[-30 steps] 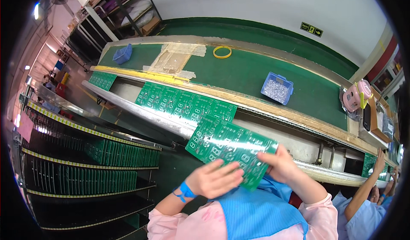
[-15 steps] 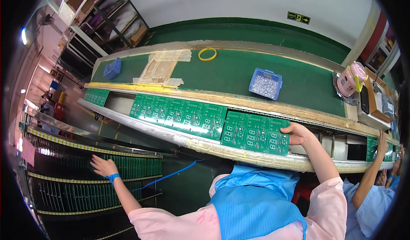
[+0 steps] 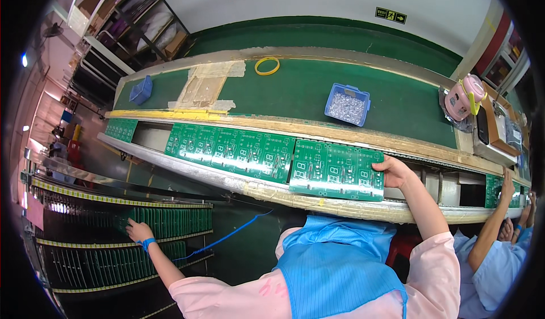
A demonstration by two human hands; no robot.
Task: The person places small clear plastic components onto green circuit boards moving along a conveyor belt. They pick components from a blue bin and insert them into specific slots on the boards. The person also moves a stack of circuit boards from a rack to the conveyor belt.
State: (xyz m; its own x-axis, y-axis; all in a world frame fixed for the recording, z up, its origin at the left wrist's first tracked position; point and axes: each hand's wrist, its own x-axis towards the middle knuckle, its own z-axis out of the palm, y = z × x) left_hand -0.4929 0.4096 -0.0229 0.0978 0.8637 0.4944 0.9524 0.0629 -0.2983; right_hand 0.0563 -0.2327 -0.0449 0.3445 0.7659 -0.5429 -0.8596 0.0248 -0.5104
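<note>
My right hand (image 3: 393, 171) rests on the right edge of a green circuit board (image 3: 335, 170) that lies flat on the conveyor rail. To its left on the same rail lies a second green circuit board (image 3: 233, 151), almost touching it. My left hand (image 3: 137, 230), with a blue wrist strap and coiled blue cord, reaches down left into a rack of upright green boards (image 3: 164, 221) and touches their top edges. Whether it grips one is unclear.
A blue bin of small clear parts (image 3: 347, 104) and a yellow tape ring (image 3: 267, 65) sit on the green belt (image 3: 397, 103). A small blue bin (image 3: 141, 89) stands far left. A pink object (image 3: 464, 97) sits at right. Another person's arm (image 3: 494, 228) reaches the rail at right.
My right hand carried the green board from in front of me onto the rail and set it flat. My left hand let go and dropped to the rack at lower left.
</note>
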